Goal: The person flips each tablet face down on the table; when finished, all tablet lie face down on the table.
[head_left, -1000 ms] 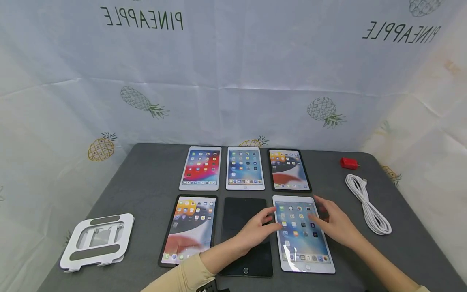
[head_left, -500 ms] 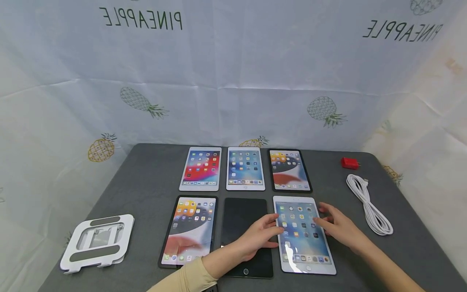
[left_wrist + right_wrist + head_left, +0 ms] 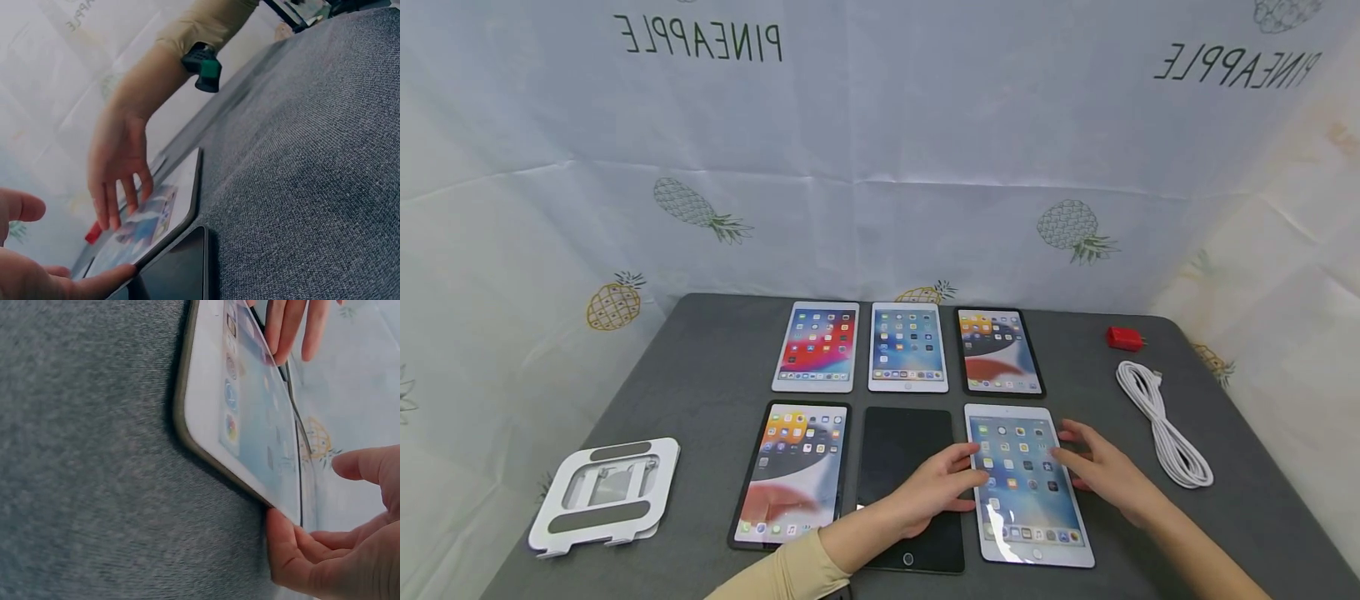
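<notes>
A white tablet (image 3: 1033,508) with a lit home screen lies flat in the front row, at the right end. My left hand (image 3: 932,487) reaches across the dark tablet (image 3: 898,433), its fingertips along the white tablet's left edge and its thumb over the margin. From the other side, my right hand (image 3: 1105,471) has its fingers at the right edge. In the right wrist view, fingertips of the right hand (image 3: 331,556) touch the side of the white tablet (image 3: 206,419) while the thumb stays raised off the screen. The left wrist view shows a left finger low at its edge.
A lit black-framed tablet (image 3: 790,475) lies left of the dark one. Behind are two white tablets (image 3: 816,346) and a black-framed one (image 3: 1000,350). A white folding stand (image 3: 606,496) sits far left; a red charger plug (image 3: 1125,338) and coiled white cable (image 3: 1161,433) lie right.
Both hands have shifted slightly toward the near side along the white tablet's edges. The right hand has drawn a little outward, its thumb now nearer the edge. The tablets keep their arrangement.
</notes>
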Motion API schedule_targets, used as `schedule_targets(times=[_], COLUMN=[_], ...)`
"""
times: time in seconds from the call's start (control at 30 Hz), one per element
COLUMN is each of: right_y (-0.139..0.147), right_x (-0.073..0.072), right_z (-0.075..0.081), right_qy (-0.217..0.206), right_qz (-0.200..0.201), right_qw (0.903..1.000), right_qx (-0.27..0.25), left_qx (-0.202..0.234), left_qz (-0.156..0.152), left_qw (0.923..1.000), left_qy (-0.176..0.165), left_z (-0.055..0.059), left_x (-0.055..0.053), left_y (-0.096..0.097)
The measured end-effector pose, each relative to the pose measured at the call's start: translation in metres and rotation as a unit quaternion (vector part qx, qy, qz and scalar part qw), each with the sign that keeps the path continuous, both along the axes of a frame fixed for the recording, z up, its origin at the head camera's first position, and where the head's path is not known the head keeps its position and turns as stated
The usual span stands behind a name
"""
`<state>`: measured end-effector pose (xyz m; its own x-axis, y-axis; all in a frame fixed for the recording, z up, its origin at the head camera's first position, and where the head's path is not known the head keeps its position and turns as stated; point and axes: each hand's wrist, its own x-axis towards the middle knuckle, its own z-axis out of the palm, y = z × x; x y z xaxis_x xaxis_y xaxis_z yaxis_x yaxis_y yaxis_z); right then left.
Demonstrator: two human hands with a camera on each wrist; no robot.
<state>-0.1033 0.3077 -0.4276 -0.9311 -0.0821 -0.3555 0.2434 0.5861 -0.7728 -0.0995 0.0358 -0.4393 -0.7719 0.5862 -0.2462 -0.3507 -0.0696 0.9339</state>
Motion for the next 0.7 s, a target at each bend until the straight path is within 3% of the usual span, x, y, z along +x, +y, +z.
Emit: schedule_targets(times=[0.33,0.7], right_y=[0.0028,0.006], right_x=[0.003,0.0033], right_z=[-0.0022,-0.0037], right_qy=[0.001,0.008], right_qz=[-0.019,-0.03], right_qw=[0.9995,0.999], right_qx=[-0.026,-0.031], left_qx=[-0.04,-0.046], left_qz=[-0.009,-0.026], left_qw=[0.999,0.9983], left_qy=[0.015,0.026], left_z=[0.0029,0.0015], left_x=[0.0009,0.0009], left_y=[-0.0005,-0.0025])
